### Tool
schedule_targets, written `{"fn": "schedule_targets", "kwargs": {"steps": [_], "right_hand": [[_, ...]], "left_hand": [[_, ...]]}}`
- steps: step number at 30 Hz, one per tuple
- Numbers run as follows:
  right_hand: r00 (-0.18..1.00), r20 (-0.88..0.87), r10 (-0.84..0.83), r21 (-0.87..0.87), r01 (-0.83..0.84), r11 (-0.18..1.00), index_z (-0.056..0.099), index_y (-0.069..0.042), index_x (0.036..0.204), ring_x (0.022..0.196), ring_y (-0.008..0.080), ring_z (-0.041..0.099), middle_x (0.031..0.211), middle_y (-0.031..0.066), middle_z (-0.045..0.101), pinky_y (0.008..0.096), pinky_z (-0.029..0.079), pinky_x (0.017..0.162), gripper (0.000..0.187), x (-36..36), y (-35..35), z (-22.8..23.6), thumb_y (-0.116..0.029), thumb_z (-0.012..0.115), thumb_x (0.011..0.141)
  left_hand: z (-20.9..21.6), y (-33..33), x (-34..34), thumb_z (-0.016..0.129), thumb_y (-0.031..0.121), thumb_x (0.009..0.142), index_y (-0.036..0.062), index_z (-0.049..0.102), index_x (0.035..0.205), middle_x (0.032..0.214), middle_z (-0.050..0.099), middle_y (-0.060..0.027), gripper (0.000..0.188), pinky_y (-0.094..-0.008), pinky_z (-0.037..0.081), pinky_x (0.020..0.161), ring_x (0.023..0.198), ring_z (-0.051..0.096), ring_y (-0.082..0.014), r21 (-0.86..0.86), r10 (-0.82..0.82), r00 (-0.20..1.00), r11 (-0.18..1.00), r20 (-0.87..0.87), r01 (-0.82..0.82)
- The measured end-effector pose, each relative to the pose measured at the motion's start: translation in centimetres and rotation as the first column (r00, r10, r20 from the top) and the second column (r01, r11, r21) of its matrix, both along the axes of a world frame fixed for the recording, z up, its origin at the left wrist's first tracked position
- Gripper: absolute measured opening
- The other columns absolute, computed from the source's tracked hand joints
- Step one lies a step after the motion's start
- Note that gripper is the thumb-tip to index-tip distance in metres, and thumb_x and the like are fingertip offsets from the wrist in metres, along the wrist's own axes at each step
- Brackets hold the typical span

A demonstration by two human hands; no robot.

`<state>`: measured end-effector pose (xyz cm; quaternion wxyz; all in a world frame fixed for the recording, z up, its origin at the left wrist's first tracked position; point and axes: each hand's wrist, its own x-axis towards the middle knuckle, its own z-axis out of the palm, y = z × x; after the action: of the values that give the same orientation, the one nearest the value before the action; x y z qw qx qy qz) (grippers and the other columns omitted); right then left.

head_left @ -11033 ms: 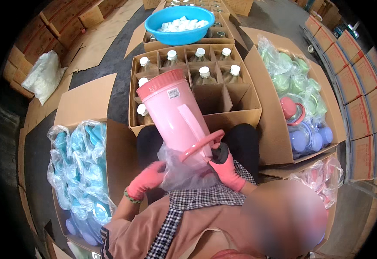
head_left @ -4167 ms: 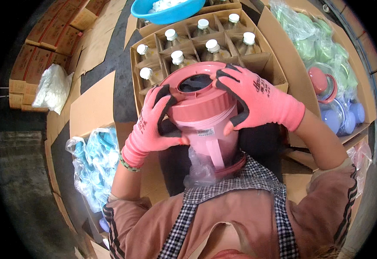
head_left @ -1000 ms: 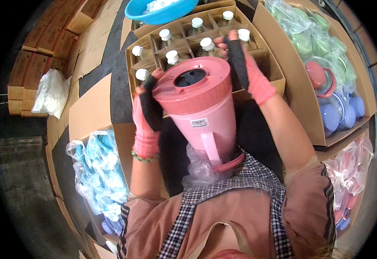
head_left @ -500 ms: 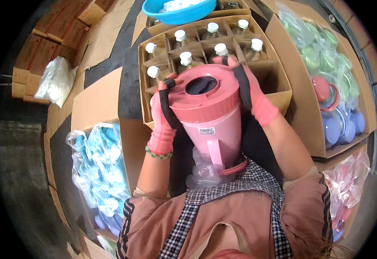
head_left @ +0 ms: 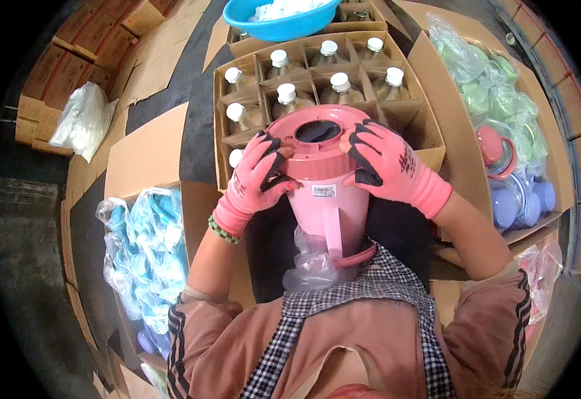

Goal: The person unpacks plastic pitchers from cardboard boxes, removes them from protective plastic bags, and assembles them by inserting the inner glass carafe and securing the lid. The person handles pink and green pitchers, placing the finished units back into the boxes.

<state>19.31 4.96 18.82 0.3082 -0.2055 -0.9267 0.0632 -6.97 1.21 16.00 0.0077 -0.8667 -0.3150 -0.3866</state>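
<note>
A pink plastic pitcher (head_left: pixel 325 199) with a darker pink lid (head_left: pixel 324 163) stands upright against my lap, its handle facing me. The lid has a dark round opening in its middle. My left hand (head_left: pixel 256 176), in a pink and black glove with bare fingertips, grips the lid's left rim, thumb on the wall below it. My right hand (head_left: pixel 397 165), gloved alike, closes on the right rim with the thumb low. Crumpled clear plastic (head_left: pixel 310 266) bunches round the pitcher's base, beside a darker pink ring (head_left: pixel 358 257).
Ahead stands a divided carton (head_left: pixel 430 156) of glass bottles (head_left: pixel 286 98) with white caps. Behind it a blue basin (head_left: pixel 284 28) holds white caps. On the left is a carton of bagged blue pieces (head_left: pixel 154 246); on the right, one with green pieces (head_left: pixel 490 93).
Both hands have shifted from the lid's far edge to its sides, knuckles now up and fingers curled over the rim. The pitcher has stayed nearly in place.
</note>
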Motion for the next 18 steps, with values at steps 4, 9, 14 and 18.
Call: {"fn": "schedule_targets", "kwargs": {"steps": [4, 9, 14, 18], "right_hand": [[0.999, -0.036, -0.003, -0.046, 0.001, 0.999, 0.049, -0.003, 0.097, 0.095, 0.0311, 0.050, 0.098, 0.0151, 0.051, 0.0382, 0.038, 0.088, 0.046, -0.2, -0.2, 0.6, -0.023, 0.069, 0.061], [0.618, -0.625, -0.477, -0.779, -0.530, 0.335, 0.050, -0.003, 0.109, 0.094, 0.0164, 0.051, 0.105, 0.0062, 0.054, 0.0293, 0.039, 0.085, 0.046, -0.2, 6.4, -1.5, -0.039, 0.054, 0.081], [0.744, -0.469, -0.476, -0.872, -0.304, 0.384, 0.051, -0.002, 0.101, 0.090, 0.0289, 0.052, 0.091, 0.0183, 0.054, 0.0372, 0.040, 0.083, 0.042, -3.6, 3.8, -5.0, -0.040, 0.048, 0.082], [0.875, -0.109, -0.471, -0.186, 0.447, 0.875, 0.040, 0.000, 0.115, 0.106, 0.0422, 0.041, 0.114, 0.0286, 0.038, 0.0430, 0.034, 0.090, 0.048, -4.0, -3.8, -0.3, -0.029, 0.050, 0.078]], "left_hand": [[-0.6, -0.3, -0.2, 0.072, 0.021, 0.061, -0.0032, 0.045, 0.107, 0.103, 0.052, -0.0173, 0.059, -0.0407, 0.036, 0.089, 0.098, 0.050, -0.0350, -0.075, 0.029, 0.999, 0.997, 0.019, -0.027], [2.8, -3.1, 4.5, 0.056, 0.031, 0.074, -0.0059, 0.035, 0.115, 0.120, 0.036, -0.0252, 0.059, -0.0454, 0.021, 0.098, 0.117, 0.029, -0.0418, -0.312, 0.173, 0.961, 0.945, 0.215, -0.101], [-1.2, 2.3, 3.3, 0.040, 0.029, 0.087, -0.0026, 0.047, 0.110, 0.110, 0.050, -0.0162, 0.040, -0.0337, 0.034, 0.090, 0.102, 0.047, -0.0246, -0.691, 0.546, 0.518, 0.711, 0.659, 0.130], [-4.9, 4.4, -0.8, 0.034, 0.030, 0.091, 0.0013, 0.047, 0.113, 0.105, 0.054, -0.0104, 0.039, -0.0273, 0.038, 0.085, 0.094, 0.050, -0.0169, -0.771, 0.647, 0.420, 0.552, 0.636, 0.317]]}}
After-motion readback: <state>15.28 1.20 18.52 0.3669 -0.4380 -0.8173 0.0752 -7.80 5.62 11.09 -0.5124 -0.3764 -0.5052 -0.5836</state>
